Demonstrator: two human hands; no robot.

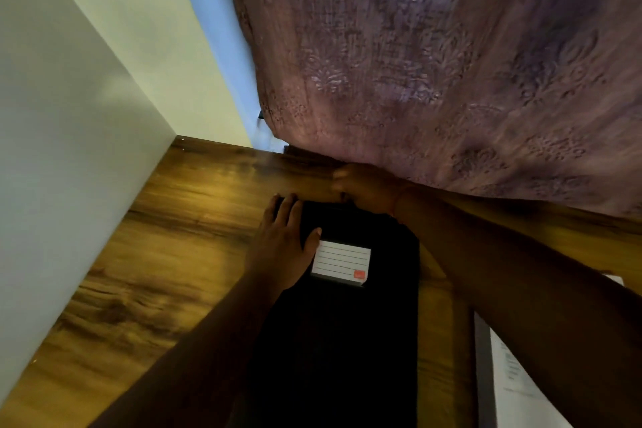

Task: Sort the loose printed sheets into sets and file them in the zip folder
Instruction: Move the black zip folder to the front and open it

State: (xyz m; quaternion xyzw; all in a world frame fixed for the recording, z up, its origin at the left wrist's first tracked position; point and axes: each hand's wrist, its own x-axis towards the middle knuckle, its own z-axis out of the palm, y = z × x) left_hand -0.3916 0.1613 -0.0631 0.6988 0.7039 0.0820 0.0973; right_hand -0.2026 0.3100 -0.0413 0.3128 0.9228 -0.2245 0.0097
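Zip folder (347,340) under left hand (283,240), right hand (364,186) at far end

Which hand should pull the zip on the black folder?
Probably the right hand: its fingers are curled at the folder's far edge. The left hand lies flat on top, steadying it. The zip itself isn't visible.

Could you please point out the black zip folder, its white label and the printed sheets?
Black zip folder (333,340): head view, bare cover.
White lined label (342,262): head view, its middle.
White printed sheets (514,382): head view, visible page.
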